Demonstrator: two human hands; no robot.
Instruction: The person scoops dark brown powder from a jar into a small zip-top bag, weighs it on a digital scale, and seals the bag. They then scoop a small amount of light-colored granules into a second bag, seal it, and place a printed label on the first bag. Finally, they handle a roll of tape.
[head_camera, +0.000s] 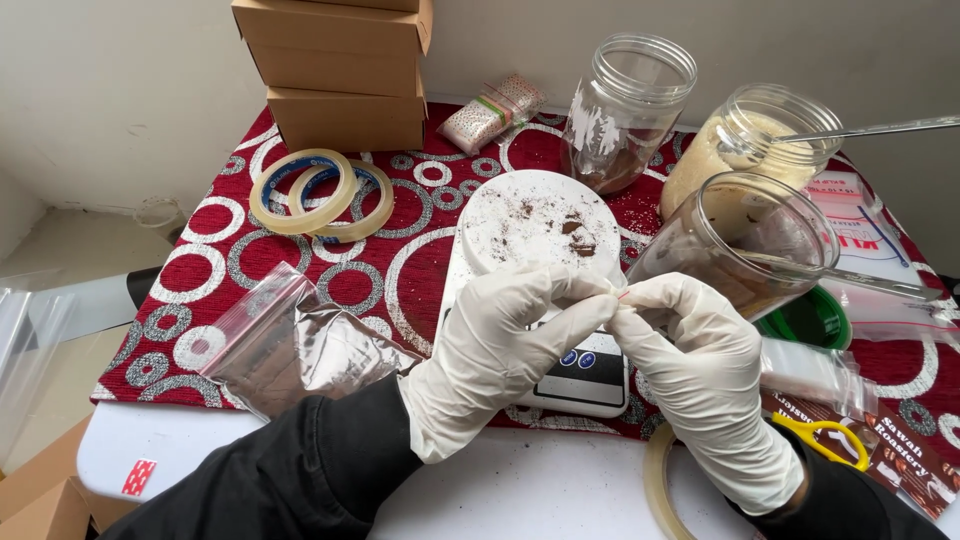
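Both white-gloved hands, left hand (500, 345) and right hand (700, 385), pinch shut on a small clear zip bag's red-edged top (622, 293) above the white kitchen scale (540, 250); sealing looks nearly finished. One filled clear bag (300, 345) lies left, three clear plastic jars (630, 105) stand far right, and two tape rolls (320, 195) lie far left.

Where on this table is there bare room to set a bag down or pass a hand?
Bare white table lies near the front edge, between the left hand and right hand. Open cloth lies between the tape rolls and the filled bag. The right side is crowded: jars, green lid, scissors, packets. The scale fills the middle.
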